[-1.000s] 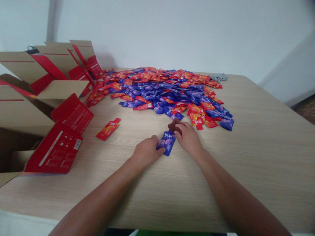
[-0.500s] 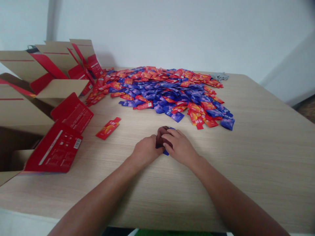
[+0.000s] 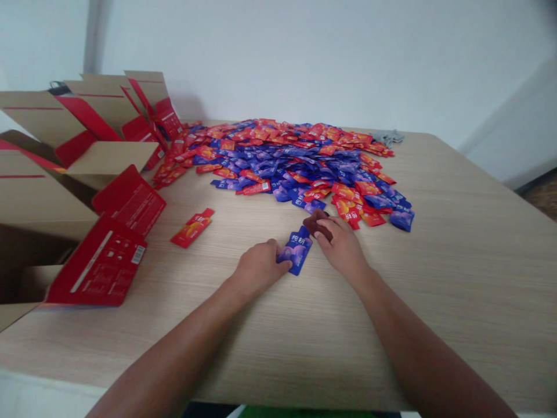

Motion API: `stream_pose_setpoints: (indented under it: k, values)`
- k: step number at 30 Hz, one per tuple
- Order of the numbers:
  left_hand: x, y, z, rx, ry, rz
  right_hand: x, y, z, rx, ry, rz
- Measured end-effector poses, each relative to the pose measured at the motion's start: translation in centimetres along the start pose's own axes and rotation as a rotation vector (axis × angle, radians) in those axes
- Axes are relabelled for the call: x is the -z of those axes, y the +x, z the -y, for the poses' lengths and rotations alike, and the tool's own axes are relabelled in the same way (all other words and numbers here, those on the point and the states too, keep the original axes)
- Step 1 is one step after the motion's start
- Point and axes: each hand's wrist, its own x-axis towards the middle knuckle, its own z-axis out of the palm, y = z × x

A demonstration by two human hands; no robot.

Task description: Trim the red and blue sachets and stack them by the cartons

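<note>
A blue-purple sachet (image 3: 296, 251) lies flat on the wooden table (image 3: 435, 261) in front of me. My left hand (image 3: 259, 268) is closed and pinches its near left corner. My right hand (image 3: 340, 242) sits at the sachet's far end, fingers curled around a small dark brown piece (image 3: 315, 223). Just beyond lies a big heap of red and blue sachets (image 3: 287, 159).
One red sachet (image 3: 192, 227) lies alone to the left. Open cardboard boxes with red flaps (image 3: 82, 191) crowd the table's left side. A grey cloth (image 3: 387, 137) sits at the far edge near the white wall.
Half a second ago my right hand covered the sachet beside my left hand; it has since slid away toward the heap with the brown piece, uncovering the sachet.
</note>
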Motion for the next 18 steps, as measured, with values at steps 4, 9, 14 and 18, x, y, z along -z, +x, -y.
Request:
stream_pose_setpoints:
  k: [4, 9, 14, 18]
  values:
    - [0.2, 0.0, -0.1, -0.005, -0.009, 0.000, 0.9, -1.3, 1.8, 0.168, 0.165, 0.123]
    - [0.2, 0.1, 0.2, -0.039, -0.026, -0.006, 1.1, -1.9, 3.9, 0.280, 0.135, 0.320]
    - [0.1, 0.2, 0.4, -0.049, -0.022, -0.027, 0.3, -0.8, 2.5, 0.180, 0.052, 0.264]
    - [0.1, 0.0, 0.3, -0.041, -0.039, -0.030, -0.1, 0.2, 1.4, 0.100, -0.029, 0.229]
